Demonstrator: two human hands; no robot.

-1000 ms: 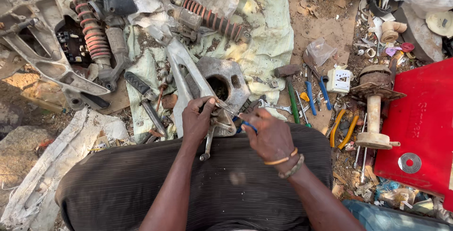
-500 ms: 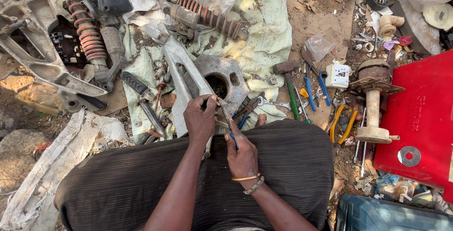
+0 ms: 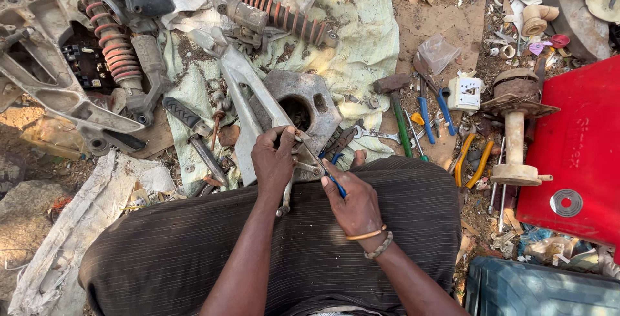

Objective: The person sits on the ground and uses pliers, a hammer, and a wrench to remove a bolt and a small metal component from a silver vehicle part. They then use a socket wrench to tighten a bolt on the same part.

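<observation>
My left hand (image 3: 274, 161) grips a grey metal bracket (image 3: 248, 100) at its near end, over my lap. A small wrench (image 3: 285, 198) hangs down below that hand. My right hand (image 3: 352, 203) is closed on a blue-handled tool (image 3: 335, 182), whose thin metal tip reaches up to the bracket right beside my left fingers. A hexagonal metal hub (image 3: 303, 106) with a round hole lies just beyond both hands on a pale green cloth (image 3: 361, 51). My dark striped garment (image 3: 194, 258) covers my knees below.
Two red coil shock absorbers (image 3: 116, 58) (image 3: 284, 16) and a large grey frame part (image 3: 51, 90) lie at upper left. Loose hand tools (image 3: 420, 116), orange-handled pliers (image 3: 470, 158), a spindle on a flange (image 3: 515, 142) and a red panel (image 3: 581, 154) crowd the right side.
My right hand has stayed at the bracket with the blue-handled tool, after moving in from the right a second ago. The view has shifted slightly.
</observation>
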